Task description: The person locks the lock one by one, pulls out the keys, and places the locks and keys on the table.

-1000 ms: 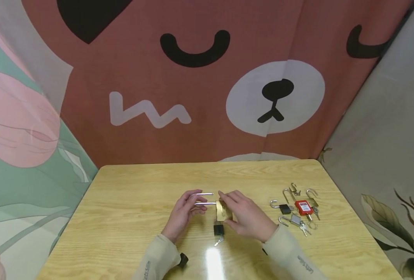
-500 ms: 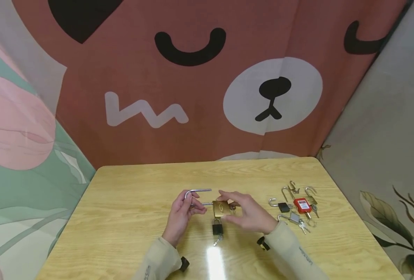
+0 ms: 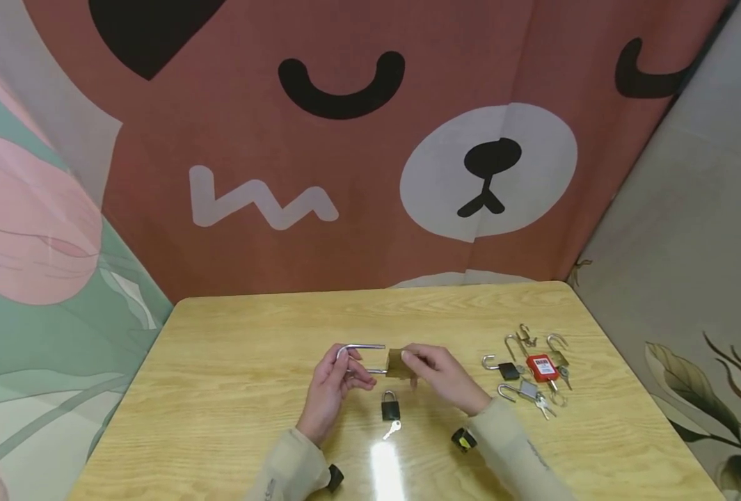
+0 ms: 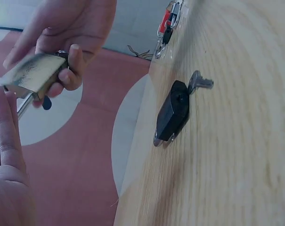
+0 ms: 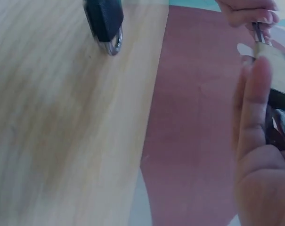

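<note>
A brass padlock [image 3: 398,365] with a long, raised shackle [image 3: 365,346] is held sideways above the table between both hands. The left hand [image 3: 328,393] pinches the shackle near its bend. One shackle leg enters the body; the other stands free of it. Around the brass body curl the fingers of the right hand [image 3: 447,379], seen also in the left wrist view. A dark key head [image 4: 46,103] shows below the body there. Beneath the hands a small black padlock [image 3: 390,410] lies on the table, its shackle closed, with a key [image 3: 394,427] at its lower end.
To the right on the wooden table [image 3: 232,362] lie several unlocked padlocks: a red one [image 3: 542,369], a black one [image 3: 508,371], a silver one [image 3: 528,390] with keys, and brass ones [image 3: 559,358]. A bear-patterned curtain [image 3: 370,257] hangs behind the table's far edge.
The right hand has shifted its grip, its thumb now over the brass body, which has turned. The padlock has risen clear of the black one in the head view. The left hand keeps the shackle.
</note>
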`<state>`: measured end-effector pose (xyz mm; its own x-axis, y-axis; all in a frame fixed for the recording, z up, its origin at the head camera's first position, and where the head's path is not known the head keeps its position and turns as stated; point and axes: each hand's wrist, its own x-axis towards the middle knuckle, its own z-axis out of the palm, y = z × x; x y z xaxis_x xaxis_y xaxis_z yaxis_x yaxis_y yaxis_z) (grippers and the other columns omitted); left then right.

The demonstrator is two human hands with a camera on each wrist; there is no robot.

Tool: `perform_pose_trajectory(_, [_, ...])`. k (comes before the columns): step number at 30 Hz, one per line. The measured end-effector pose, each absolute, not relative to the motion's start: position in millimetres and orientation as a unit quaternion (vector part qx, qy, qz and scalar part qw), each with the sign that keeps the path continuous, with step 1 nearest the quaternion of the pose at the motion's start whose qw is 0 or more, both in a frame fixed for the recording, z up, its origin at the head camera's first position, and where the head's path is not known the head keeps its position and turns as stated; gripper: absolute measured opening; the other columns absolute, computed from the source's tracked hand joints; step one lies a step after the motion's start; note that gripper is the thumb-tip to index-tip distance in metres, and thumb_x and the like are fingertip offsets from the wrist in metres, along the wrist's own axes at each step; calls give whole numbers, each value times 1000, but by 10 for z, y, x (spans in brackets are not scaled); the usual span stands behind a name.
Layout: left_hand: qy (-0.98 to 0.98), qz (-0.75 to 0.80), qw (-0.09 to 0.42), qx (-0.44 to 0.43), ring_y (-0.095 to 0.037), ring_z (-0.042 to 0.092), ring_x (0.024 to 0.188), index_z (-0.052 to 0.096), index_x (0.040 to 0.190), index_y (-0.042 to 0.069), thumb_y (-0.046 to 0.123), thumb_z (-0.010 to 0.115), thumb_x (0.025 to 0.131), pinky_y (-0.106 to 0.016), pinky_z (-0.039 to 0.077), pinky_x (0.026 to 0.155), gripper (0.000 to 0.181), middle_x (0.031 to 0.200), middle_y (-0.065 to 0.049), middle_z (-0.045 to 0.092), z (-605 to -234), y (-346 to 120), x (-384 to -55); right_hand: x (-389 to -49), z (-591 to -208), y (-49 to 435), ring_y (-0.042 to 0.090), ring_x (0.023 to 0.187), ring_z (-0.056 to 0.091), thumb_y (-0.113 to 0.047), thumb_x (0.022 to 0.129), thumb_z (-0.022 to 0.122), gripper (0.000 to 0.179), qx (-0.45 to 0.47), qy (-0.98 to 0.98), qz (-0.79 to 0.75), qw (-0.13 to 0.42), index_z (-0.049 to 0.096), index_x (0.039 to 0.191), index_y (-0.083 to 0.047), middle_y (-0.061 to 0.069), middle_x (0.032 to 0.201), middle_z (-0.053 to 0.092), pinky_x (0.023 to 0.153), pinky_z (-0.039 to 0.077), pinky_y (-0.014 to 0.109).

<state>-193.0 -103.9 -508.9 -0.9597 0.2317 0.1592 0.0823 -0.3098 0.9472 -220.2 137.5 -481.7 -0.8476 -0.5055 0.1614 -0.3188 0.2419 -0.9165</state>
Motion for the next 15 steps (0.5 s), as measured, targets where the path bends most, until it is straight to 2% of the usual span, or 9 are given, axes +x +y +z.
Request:
perform_pose_trajectory(3, [583, 797, 66, 146, -16, 74, 84, 46, 116, -4, 36, 33, 115, -35, 63, 80, 42, 89, -1, 71, -5092, -1050, -1931, -2191, -4863, 1344, 21, 56, 60, -21, 111, 51, 23, -258, 768, -580, 90, 61, 103, -2, 10, 72, 59, 55, 54, 31])
perform_pose_trajectory(6, [586, 792, 89, 149, -16, 73, 80, 49, 114, -1, 38, 34, 115, -33, 63, 76, 41, 87, -1, 73, -5074, -1075, -1943, -2176, -4889, 1321, 21, 47, 56, -21, 112, 48, 26, -250, 748, -607, 98, 55, 97, -1, 8, 64, 54, 42, 50, 32])
perform_pose_trajectory(12, [618, 771, 105, 112, -12, 64, 62, 51, 106, -2, 42, 42, 112, -25, 55, 55, 45, 80, -1, 65, -4981, -1036, -1934, -2150, -4914, 1301, 6, 42, 51, -20, 113, 45, 28, -248, 736, -623, 90, 57, 99, 1, 31, 62, 54, 33, 44, 29])
perform_pose_trajectory(15, [628, 766, 102, 91, -10, 56, 56, 49, 102, -1, 41, 44, 112, -23, 48, 50, 43, 76, 0, 57, -4955, -1009, -1909, -2132, -4920, 1284, 3, 41, 50, -20, 113, 45, 27, -252, 736, -621, 94, 57, 100, 1, 35, 64, 53, 33, 44, 28])
